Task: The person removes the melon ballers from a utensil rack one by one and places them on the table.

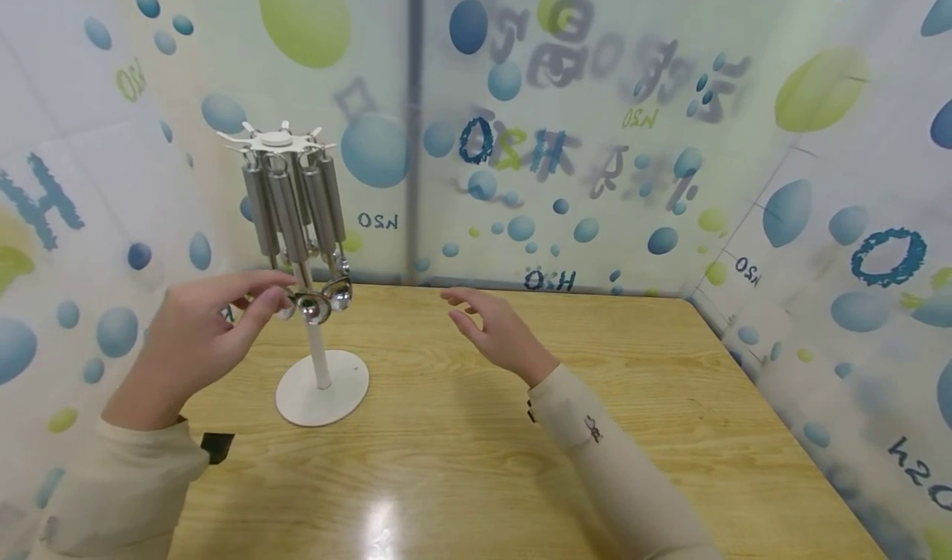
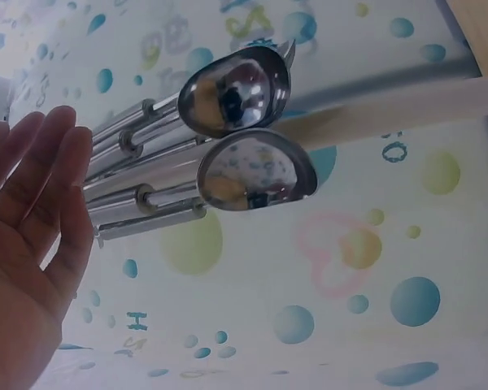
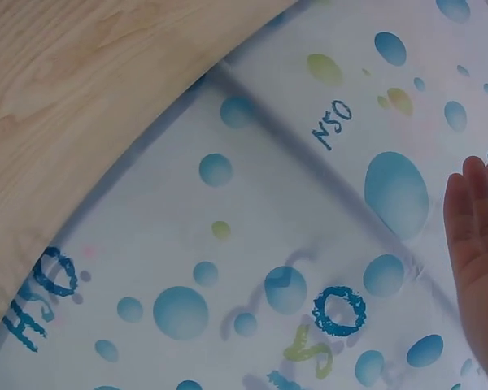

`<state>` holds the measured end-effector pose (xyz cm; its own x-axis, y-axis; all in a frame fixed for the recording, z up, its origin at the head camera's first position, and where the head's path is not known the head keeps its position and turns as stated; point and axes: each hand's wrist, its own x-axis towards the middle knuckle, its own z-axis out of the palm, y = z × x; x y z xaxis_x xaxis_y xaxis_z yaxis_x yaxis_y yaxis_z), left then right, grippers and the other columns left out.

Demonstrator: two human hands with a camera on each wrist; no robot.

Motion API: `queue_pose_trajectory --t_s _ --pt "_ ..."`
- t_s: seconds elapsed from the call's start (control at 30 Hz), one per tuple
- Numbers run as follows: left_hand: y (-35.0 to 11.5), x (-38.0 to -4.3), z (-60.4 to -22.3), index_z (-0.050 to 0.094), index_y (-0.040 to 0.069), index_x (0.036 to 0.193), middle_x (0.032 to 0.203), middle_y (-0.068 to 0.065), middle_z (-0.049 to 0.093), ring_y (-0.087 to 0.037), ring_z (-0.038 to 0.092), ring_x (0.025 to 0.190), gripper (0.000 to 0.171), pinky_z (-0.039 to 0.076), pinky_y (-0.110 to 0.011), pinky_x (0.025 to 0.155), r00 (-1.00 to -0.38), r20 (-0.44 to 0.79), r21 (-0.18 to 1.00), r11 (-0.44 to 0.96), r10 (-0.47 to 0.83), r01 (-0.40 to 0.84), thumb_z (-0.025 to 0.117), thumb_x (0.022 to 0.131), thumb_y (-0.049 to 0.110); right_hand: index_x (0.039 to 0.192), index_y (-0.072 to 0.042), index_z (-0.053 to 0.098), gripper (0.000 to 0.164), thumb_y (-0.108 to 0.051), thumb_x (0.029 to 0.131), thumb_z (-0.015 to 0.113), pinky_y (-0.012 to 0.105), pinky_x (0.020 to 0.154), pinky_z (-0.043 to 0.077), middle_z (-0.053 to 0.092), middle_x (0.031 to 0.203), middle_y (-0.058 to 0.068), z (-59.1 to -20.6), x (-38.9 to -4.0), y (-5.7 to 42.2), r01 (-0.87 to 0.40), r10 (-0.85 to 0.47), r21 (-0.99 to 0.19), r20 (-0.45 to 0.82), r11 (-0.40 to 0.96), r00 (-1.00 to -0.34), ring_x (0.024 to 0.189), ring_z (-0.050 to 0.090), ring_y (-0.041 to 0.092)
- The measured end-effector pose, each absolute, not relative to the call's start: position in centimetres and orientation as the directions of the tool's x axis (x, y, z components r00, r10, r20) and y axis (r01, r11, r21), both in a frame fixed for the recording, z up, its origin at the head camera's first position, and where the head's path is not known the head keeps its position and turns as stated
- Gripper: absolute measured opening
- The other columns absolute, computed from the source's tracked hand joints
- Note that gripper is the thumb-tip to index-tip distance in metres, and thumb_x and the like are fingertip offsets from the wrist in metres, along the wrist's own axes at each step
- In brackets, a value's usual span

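Note:
A white stand with a round base [image 1: 301, 403] and a hooked top ring [image 1: 277, 140] stands at the left of the table. From its hooks hang several metal utensils with thick tubular handles [image 1: 286, 213] and shiny rounded bowls [image 1: 313, 308]. My left hand [image 1: 204, 329] is beside the bowls, thumb and fingers apart and loosely bent. In the left wrist view its fingers [image 2: 53, 171] are near the handles, with no grip on them; whether they touch cannot be told. Right of the stand, my right hand [image 1: 494, 329] hovers over the table with relaxed fingers, holding nothing.
The wooden table [image 1: 476, 477] reaches back to a patterned curtain [image 1: 476, 238] printed with blue and green dots. Similar sheeting [image 1: 878, 312] closes off the right side, and more hangs close at the left behind the stand.

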<state>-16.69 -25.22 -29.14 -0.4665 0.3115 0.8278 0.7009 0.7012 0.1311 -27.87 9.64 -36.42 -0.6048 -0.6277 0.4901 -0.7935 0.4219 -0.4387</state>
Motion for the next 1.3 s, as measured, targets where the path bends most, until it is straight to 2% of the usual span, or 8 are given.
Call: queue_pose_trajectory --t_s 0.1,0.27,0.4,0.53,0.67,0.77,0.93,1.3 --pt "-25.9 -16.7 -28.5 0.076 0.003 0.108 0.079 -0.003 0.074 0.010 0.057 0.071 0.016 0.042 -0.013 0.055 -0.460 0.846 0.151 0.706 0.270 0.692 0.065 0.098 0.009 0.139 -0.005 0.057 0.036 -0.021 0.108 0.052 0.040 0.095 0.053 0.066 0.131 0.007 -36.3 -28.0 9.1 -0.804 -0.636 -0.439 0.497 0.402 -0.590 0.114 0.064 0.020" --pt "-26.7 -16.6 -26.8 0.075 0.001 0.110 0.080 -0.005 0.072 0.021 0.053 0.078 0.019 0.042 -0.005 0.065 -0.490 0.856 0.212 0.749 0.168 0.628 0.064 0.095 0.001 0.139 -0.006 0.057 0.035 -0.022 0.108 0.052 0.039 0.092 0.054 0.066 0.129 0.006 -36.0 -28.1 8.4 -0.806 -0.640 -0.444 0.498 0.391 -0.585 0.112 0.065 0.019" --pt "-27.1 -16.8 -25.4 0.074 0.000 0.113 0.086 0.017 0.067 0.018 0.056 0.080 0.021 0.042 -0.004 0.074 -0.493 0.868 0.287 0.753 0.057 0.592 0.059 0.098 0.004 0.141 -0.008 0.056 0.036 -0.023 0.108 0.051 0.036 0.092 0.054 0.065 0.131 0.006 -35.8 -28.0 8.0 -0.804 -0.642 -0.453 0.494 0.386 -0.587 0.114 0.064 0.019" --pt "-27.3 -17.5 -24.4 0.072 -0.001 0.115 0.087 0.033 0.059 0.014 0.057 0.078 0.024 0.040 -0.006 0.067 -0.505 0.860 0.386 0.747 -0.078 0.542 0.055 0.102 0.009 0.141 -0.009 0.056 0.036 -0.024 0.108 0.051 0.037 0.093 0.054 0.065 0.132 0.005 -35.5 -27.6 7.6 -0.802 -0.640 -0.462 0.496 0.378 -0.587 0.113 0.065 0.018" --pt "-27.6 -18.4 -23.4 0.071 0.002 0.120 0.083 0.030 0.057 0.012 0.055 0.076 0.028 0.038 -0.008 0.062 -0.548 0.806 0.504 0.742 -0.221 0.442 0.052 0.104 0.016 0.141 -0.009 0.056 0.036 -0.024 0.108 0.051 0.036 0.092 0.054 0.064 0.134 0.004 -35.2 -27.3 7.3 -0.803 -0.639 -0.459 0.498 0.380 -0.586 0.112 0.065 0.016" --pt "-27.9 -19.3 -22.5 0.070 0.010 0.125 0.087 0.027 0.057 0.010 0.054 0.079 0.030 0.040 -0.010 0.067 -0.583 0.759 0.570 0.728 -0.290 0.380 0.051 0.105 0.023 0.141 -0.009 0.057 0.036 -0.024 0.108 0.051 0.036 0.091 0.054 0.064 0.134 0.005 -35.2 -27.3 7.1 -0.809 -0.640 -0.454 0.505 0.374 -0.579 0.110 0.066 0.017" --pt "-28.5 -20.9 -21.1 0.067 0.021 0.129 0.099 0.018 0.061 0.002 0.056 0.089 0.030 0.044 -0.011 0.076 -0.643 0.694 0.659 0.645 -0.322 0.388 0.053 0.105 0.028 0.140 -0.008 0.057 0.035 -0.022 0.108 0.052 0.036 0.089 0.055 0.064 0.134 0.007 -35.4 -27.4 7.0 -0.821 -0.645 -0.447 0.518 0.355 -0.561 0.110 0.066 0.018" --pt "-28.0 -22.9 -19.7 0.068 0.014 0.126 0.100 0.010 0.064 -0.006 0.058 0.093 0.028 0.046 -0.012 0.078 -0.731 0.622 0.738 0.522 -0.281 0.428 0.055 0.104 0.027 0.139 -0.009 0.058 0.035 -0.022 0.108 0.052 0.036 0.088 0.055 0.065 0.133 0.004 -35.6 -27.3 6.9 -0.822 -0.648 -0.444 0.517 0.356 -0.560 0.110 0.065 0.015"
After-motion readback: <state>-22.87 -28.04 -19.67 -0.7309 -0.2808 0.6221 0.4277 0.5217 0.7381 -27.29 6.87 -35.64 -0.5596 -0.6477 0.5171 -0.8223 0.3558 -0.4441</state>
